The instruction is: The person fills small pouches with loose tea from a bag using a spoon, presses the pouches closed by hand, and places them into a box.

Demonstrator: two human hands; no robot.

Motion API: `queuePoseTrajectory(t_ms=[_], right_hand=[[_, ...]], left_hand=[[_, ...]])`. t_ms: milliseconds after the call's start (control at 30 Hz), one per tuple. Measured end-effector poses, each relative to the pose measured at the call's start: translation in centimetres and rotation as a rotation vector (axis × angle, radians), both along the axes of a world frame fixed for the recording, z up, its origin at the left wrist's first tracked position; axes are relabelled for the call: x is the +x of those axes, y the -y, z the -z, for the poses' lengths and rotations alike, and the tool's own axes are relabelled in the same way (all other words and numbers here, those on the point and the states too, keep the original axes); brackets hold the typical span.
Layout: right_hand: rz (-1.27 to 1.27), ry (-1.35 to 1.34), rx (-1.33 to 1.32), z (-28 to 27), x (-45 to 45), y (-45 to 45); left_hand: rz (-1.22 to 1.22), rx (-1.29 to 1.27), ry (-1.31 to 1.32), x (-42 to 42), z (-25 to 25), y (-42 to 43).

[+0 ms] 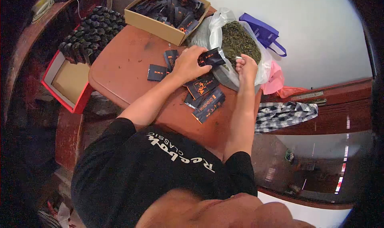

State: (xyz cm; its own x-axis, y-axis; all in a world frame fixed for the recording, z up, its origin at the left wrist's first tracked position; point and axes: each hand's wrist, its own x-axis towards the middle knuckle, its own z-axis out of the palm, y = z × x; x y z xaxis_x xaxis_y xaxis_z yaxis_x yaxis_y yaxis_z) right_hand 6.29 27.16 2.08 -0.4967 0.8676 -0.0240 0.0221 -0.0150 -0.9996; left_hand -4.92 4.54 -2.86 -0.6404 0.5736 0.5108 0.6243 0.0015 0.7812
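My left hand (191,64) is closed around a black foil packet (212,57), whose silvery end points toward a clear plastic bag (216,34). Dark green dried leaves (240,40), resembling loose tea, fill this bag. Over the bag's near side, my right hand (247,70) is closed with a small white object (239,58) showing at its fingertips; its kind is not clear. Below my left hand, several black packets with orange print (209,104) lie overlapping on the table. Another black packet (157,72) rests left of my wrist.
A cardboard box (154,24) of black packets stands at the back of the reddish-brown table (116,74). To the left, filled dark packets (90,34) are stacked beside a red box (50,74). A purple bag (260,30) and checked cloth (286,115) are on the right.
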Motion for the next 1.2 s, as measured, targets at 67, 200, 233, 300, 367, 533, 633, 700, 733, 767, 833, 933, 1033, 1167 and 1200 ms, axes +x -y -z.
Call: queuePoseTrajectory(t_ms=[67,200,233,300,367,533,633,700,733,767,833,933,1033,1167,1200], right_hand=[[0.001,0.072,0.154,-0.3,0.5,0.2],[-0.007,0.11,0.22,-0.4,0.6,0.1],[-0.012,0.086,0.186,-0.3,0.7,-0.1],[-0.017,0.04,0.108,-0.1,0.9,-0.5],[-0.019,-0.004,0.019,0.3,1.1,-0.9],[-0.027,-0.042,-0.033,-1.5,1.6,-0.2],[-0.079,-0.074,-0.021,-3.2,2.1,0.6],[-0.13,-0.085,-0.021,-4.1,2.4,1.2],[-0.172,-0.087,-0.015,-4.3,2.5,1.3],[-0.181,-0.066,0.002,-4.6,2.6,1.6],[-0.198,-0.027,0.037,-5.1,2.4,2.7],[-0.186,0.065,0.121,-5.1,1.9,3.8],[-0.181,0.164,0.298,-5.4,1.6,5.5],[-0.193,0.305,0.832,-5.5,0.9,9.3],[-0.214,0.34,0.926,-5.4,0.9,10.2]], left_hand=[[-0.004,-0.004,-0.002,0.1,-0.1,0.1],[0.004,0.002,-0.004,0.0,0.0,-0.1],[0.008,0.01,-0.006,0.0,0.1,-0.2],[0.001,0.016,-0.015,0.0,0.2,-0.1],[-0.001,0.016,-0.022,-0.1,0.2,-0.2],[0.001,0.02,-0.018,-0.1,0.9,-0.5],[0.0,0.019,-0.027,-0.1,0.9,-0.5],[-0.003,0.002,-0.031,0.0,0.7,-0.5],[-0.005,-0.006,-0.034,0.0,0.7,-0.5],[-0.005,-0.01,-0.032,0.0,0.7,-0.5],[-0.006,-0.016,-0.032,0.0,0.7,-0.5],[-0.011,0.002,-0.04,0.0,0.8,-0.5],[0.018,-0.008,-0.018,0.0,0.5,-0.4],[-0.002,-0.008,-0.026,0.1,0.7,-0.5],[-0.001,-0.003,-0.019,0.1,0.7,-0.5]])
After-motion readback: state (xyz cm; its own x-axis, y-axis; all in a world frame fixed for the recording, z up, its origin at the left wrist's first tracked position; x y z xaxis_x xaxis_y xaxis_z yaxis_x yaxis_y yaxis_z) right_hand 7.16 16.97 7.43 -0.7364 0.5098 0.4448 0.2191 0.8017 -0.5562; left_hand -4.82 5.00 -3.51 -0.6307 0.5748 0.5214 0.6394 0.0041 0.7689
